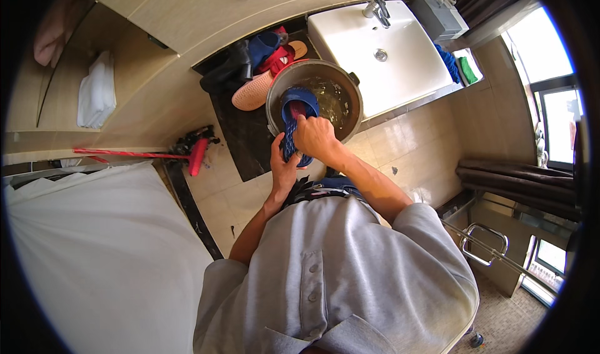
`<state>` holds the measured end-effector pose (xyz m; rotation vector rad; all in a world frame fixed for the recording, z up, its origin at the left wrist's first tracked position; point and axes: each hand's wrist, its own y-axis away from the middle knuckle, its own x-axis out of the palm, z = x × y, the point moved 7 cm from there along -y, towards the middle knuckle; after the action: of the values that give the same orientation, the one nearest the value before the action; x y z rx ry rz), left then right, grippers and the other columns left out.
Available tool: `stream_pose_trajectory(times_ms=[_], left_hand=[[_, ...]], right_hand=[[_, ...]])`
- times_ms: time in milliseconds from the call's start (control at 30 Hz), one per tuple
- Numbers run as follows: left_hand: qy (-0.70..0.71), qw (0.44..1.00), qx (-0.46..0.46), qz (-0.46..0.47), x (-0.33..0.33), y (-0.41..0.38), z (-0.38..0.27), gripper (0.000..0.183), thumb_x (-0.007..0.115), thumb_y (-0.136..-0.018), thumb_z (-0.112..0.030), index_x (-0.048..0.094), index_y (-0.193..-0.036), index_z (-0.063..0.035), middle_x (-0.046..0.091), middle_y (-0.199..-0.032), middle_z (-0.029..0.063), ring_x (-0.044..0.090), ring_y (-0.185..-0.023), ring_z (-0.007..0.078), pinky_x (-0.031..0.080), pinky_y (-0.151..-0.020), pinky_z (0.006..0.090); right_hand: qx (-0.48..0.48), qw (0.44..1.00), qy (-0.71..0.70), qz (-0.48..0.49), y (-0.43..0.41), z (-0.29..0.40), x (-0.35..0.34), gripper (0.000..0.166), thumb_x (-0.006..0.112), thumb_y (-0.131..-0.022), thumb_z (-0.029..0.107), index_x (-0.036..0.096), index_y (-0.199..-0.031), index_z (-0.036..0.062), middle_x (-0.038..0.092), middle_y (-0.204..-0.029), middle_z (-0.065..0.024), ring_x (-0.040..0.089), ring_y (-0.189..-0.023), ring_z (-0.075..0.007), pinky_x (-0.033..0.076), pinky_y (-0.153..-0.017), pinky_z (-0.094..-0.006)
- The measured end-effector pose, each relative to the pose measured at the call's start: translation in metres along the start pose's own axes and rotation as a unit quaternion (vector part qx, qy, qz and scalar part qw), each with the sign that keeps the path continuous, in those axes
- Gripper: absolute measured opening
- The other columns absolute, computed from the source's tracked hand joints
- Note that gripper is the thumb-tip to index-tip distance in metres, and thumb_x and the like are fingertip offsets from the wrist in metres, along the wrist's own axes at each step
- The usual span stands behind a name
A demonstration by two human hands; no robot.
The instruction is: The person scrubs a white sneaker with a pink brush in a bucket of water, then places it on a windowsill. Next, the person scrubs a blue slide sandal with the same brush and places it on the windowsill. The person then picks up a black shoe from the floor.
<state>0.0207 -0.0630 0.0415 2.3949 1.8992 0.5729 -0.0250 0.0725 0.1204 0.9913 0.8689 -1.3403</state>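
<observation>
My left hand (pixel 282 170) holds a blue plastic slide sandal (pixel 301 94) by its heel end. The sandal is tilted over the near left part of a round basin (pixel 355 115), its strap end towards the far side. Shallow water (pixel 333 97) glints in the basin. In my right hand (pixel 315 136) is a pinkish-red thing (pixel 296 108), perhaps a brush, whose end reaches under the sandal's strap. My fingers cover most of it.
Beside the basin on the dark countertop (pixel 234 133) lie a pink shoe (pixel 251 92), a black heeled boot (pixel 229 68) and other footwear. A white sink (pixel 408 68) with a chrome faucet (pixel 377 11) stands right. A red-handled broom (pixel 140 154) rests left, near white fabric (pixel 103 246).
</observation>
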Motion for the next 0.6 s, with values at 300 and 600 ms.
stream_pose_trajectory(times_ms=[300, 600], left_hand=[[0.000, 1.000, -0.015, 0.017, -0.002, -0.001, 0.002, 0.076, 0.069, -0.093, 0.001, 0.031, -0.158, -0.0079, 0.067, -0.122, 0.0147, 0.071, -0.097, 0.0196, 0.066, -0.062, 0.0308], [-0.027, 1.000, -0.004, -0.001, -0.001, 0.002, 0.001, 0.072, 0.069, -0.093, 0.000, 0.032, -0.155, -0.0073, 0.067, -0.117, 0.0160, 0.069, -0.094, 0.0163, 0.066, -0.062, 0.0311]], right_hand=[[0.039, 0.998, -0.032, 0.033, -0.066, -0.014, 0.034, 0.026, 0.060, -0.087, 0.021, 0.074, -0.085, -0.0007, 0.074, -0.082, -0.0263, 0.076, -0.076, -0.0406, 0.062, -0.070, -0.0476], [-0.054, 0.998, -0.008, 0.036, 0.015, 0.031, -0.016, 0.026, 0.063, -0.087, 0.021, 0.064, -0.095, -0.0042, 0.071, -0.069, -0.0238, 0.073, -0.063, -0.0406, 0.059, -0.057, -0.0490]])
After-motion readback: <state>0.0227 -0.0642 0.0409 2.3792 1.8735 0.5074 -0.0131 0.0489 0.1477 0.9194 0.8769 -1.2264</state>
